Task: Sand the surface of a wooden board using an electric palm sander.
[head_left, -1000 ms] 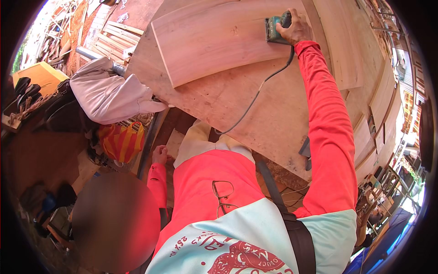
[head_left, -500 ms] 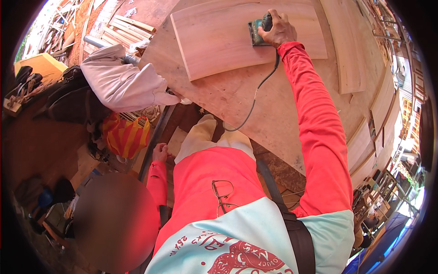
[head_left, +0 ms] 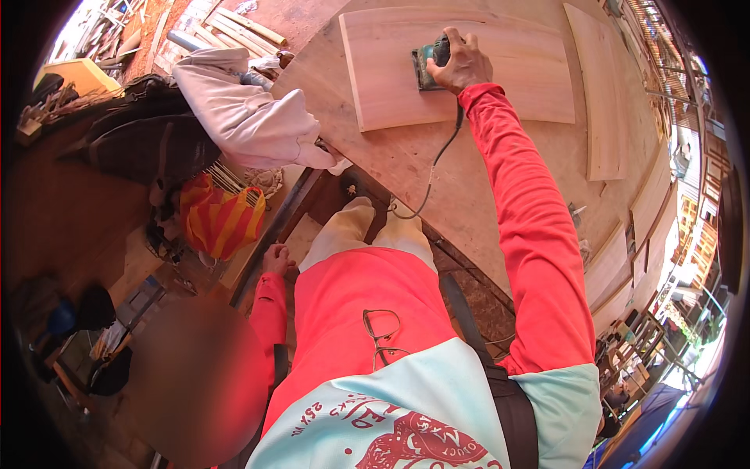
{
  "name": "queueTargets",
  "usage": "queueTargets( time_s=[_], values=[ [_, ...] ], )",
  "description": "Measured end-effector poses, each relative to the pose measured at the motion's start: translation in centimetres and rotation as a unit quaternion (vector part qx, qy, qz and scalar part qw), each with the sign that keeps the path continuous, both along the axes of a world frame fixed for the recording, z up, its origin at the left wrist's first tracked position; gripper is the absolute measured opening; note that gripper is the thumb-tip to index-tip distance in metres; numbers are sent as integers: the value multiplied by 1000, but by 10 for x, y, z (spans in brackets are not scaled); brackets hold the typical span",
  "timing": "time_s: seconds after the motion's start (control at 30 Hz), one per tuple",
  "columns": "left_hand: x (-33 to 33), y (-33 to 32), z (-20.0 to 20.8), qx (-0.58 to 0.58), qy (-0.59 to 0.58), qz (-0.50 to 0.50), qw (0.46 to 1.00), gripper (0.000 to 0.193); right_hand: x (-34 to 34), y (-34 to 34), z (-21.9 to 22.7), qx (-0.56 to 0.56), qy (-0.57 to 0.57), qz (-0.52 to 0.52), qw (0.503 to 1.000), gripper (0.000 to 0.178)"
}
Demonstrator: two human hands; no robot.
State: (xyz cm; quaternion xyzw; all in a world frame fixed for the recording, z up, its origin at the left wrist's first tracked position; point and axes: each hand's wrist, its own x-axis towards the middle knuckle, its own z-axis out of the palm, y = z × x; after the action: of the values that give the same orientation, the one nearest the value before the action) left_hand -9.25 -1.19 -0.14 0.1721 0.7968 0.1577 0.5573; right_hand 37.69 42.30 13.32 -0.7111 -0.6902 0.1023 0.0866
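Note:
My right hand (head_left: 462,64) is closed around the top of a teal electric sander (head_left: 428,66). The sander's flat base rests on a wide pale wooden board (head_left: 500,94), left of its middle. From the tool a dark cord (head_left: 442,156) droops over the table edge near my legs. My left hand (head_left: 276,259) hangs low beside my left thigh, fingers loosely bent and apart; I see nothing in it. Under the board lies a large plywood tabletop (head_left: 484,187).
A narrower plank (head_left: 598,102) lies right of the board, with more panels (head_left: 609,270) along the table's right side. A pale cloth (head_left: 250,117) drapes at the left corner, above a red-and-yellow striped bag (head_left: 219,215). Wooden poles (head_left: 242,35) lie on the ground beyond.
My right hand has slid the sander leftward along the board. The whole view has shifted a little, and my left hand stays low by my thigh.

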Motion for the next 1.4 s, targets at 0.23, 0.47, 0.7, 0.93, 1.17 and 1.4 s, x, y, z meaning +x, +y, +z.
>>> queueTargets(
  time_s=[0.23, 0.47, 0.7, 0.93, 1.17, 1.4],
  values=[
    [-10, -9, 3, -13, 19, 35, 999, 18, -45, -7, 10, -35, -5, 32, 999, 67],
    [-21, -17, -10, -20, 28, 20, 999, 20, -87, -26, 16, -26, 13, 62, 998, 62],
    [-19, -19, -11, -23, 14, 48, 998, 20, -116, -39, 17, -36, 15, 70, 997, 62],
    [-30, -35, -14, 16, 38, -23, 999, 20, -118, -47, 17, -43, 13, 59, 997, 63],
    [-28, -41, -31, -3, 19, 24, 1000, 21, -113, -65, 19, -33, 27, 60, 997, 62],
    [-13, -15, -22, -5, 2, 29, 1000, 20, -93, -84, 14, 1, 29, 56, 998, 59]
  ],
)
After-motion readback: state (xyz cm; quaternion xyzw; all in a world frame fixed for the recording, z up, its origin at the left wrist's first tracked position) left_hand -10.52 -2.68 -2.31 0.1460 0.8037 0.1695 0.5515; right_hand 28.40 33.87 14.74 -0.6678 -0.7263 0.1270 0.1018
